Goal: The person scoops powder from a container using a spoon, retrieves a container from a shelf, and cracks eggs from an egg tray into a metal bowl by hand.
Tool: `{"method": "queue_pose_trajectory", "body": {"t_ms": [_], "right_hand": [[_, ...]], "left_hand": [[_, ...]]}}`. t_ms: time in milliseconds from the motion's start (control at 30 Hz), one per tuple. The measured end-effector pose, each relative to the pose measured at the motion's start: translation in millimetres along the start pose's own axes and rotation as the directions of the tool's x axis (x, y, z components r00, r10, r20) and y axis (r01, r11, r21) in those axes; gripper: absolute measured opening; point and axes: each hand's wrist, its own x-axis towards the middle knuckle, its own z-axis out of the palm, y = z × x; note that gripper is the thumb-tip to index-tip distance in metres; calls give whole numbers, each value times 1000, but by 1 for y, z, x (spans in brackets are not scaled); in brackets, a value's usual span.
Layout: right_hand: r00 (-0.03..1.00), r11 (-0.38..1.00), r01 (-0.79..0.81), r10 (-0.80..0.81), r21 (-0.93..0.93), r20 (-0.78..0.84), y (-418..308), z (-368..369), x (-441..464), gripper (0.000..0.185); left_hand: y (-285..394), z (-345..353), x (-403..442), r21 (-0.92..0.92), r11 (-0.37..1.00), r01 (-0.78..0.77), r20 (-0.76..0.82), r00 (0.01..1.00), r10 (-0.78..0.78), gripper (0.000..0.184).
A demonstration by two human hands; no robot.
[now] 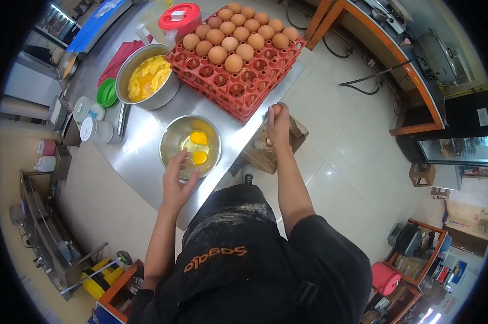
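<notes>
My left hand is over the near side of a small metal bowl, fingers apart and nothing in them. Two raw egg yolks lie in clear egg white inside the bowl. Past the table's right edge, my right hand is closed around a brown eggshell; whether it is whole or cracked is hidden by the fingers. Below that hand an open cardboard box stands on the floor. Stacked red egg trays sit on the table, with several brown eggs on top.
A steel pot of beaten egg stands behind the bowl, its handle pointing toward me. To its left are a green bowl and two clear jars. A red-lidded container stands behind the pot. The metal table's near edge runs diagonally before me.
</notes>
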Motion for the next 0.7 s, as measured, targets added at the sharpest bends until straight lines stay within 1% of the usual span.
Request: {"method": "queue_pose_trajectory", "body": {"t_ms": [33,100,133,167,200,233,267,300,333,367,400,433,467,500,533,567,600,633,700], "right_hand": [[999,998,-38,36,47,25,-21,-3,-10,43],[993,986,-103,94,134,72,-75,-15,-42,42],[991,981,-52,27,189,132,-90,-11,-57,39],[971,983,60,-98,171,220,-132,-23,-65,39],[897,982,18,-98,188,430,-150,-23,-69,40],[817,963,-19,-141,270,559,-169,-21,-69,40],[765,939,-58,-176,339,620,-176,-13,-68,39],[708,910,-97,-221,403,670,-183,-5,-64,39],[646,876,-138,-275,463,712,-191,3,-60,39],[664,845,-153,-296,512,686,-188,18,-58,38],[610,826,-215,-304,522,732,-184,30,-56,38],[548,805,-281,-312,523,776,-186,37,-50,38],[481,784,-349,-320,513,817,-188,43,-46,38],[469,784,-366,-310,502,827,-190,50,-44,37],[399,829,-394,-235,398,886,-196,51,-39,37],[327,866,-410,-153,285,933,-205,50,-32,36],[252,895,-414,-63,167,966,-211,50,-26,35],[248,904,-401,-50,150,967,-214,54,-24,33],[228,914,-334,-158,230,961,-212,62,-22,32]], "left_hand": [[-3,0,3,2,1000,-28,-2,1000,28,60],[-4,2,13,2,1000,-30,41,999,30,58],[-4,4,16,-2,1000,-27,64,998,27,57],[-7,5,20,5,998,-65,102,993,64,62],[-5,7,23,-22,996,-81,92,992,83,63],[-1,9,27,-45,994,-100,80,991,104,63],[1,9,32,-66,990,-125,64,990,130,64],[-1,5,38,-7,970,-242,49,969,242,60],[-3,2,39,-34,973,-228,46,972,229,58],[-7,-2,39,-57,975,-214,40,976,216,56],[-12,-6,38,-78,978,-196,34,979,199,54],[-17,-9,38,-50,976,-210,14,977,211,51],[-22,-13,37,-65,979,-192,0,981,193,51],[-27,-15,36,-84,982,-170,-13,985,170,52],[-32,-15,35,-106,983,-147,-26,989,145,52],[-40,-13,34,-87,985,-150,-59,988,145,52],[-47,-10,31,-120,986,-119,-91,990,109,53],[-52,-7,30,-156,984,-91,-122,990,72,54],[-60,-2,24,-201,978,-60,-154,988,29,55]]}}
